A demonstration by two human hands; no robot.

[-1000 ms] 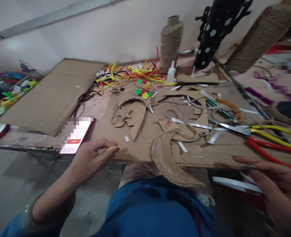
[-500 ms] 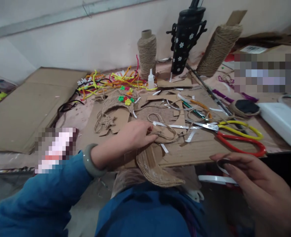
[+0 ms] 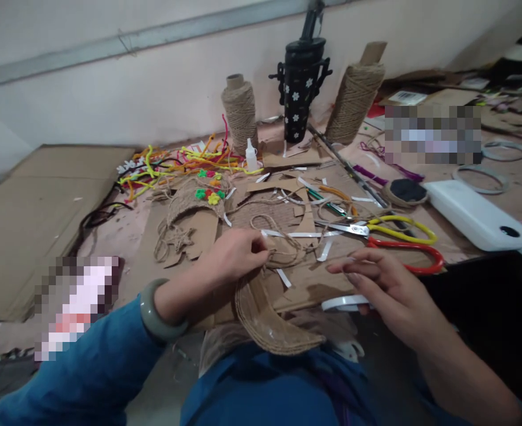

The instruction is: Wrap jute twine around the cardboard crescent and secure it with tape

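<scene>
Crescent (image 3: 265, 316), long axis far-left to near-right
Near tip points right; left grip (image 3: 239, 253) pressed together, right grip (image 3: 387, 290) clasping tape (image 3: 338, 303).

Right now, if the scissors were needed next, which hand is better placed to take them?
Probably the right hand: it is nearer the scissors, though it holds a white tape roll. The left hand is farther away, at the upper end of the cardboard crescent.
</scene>
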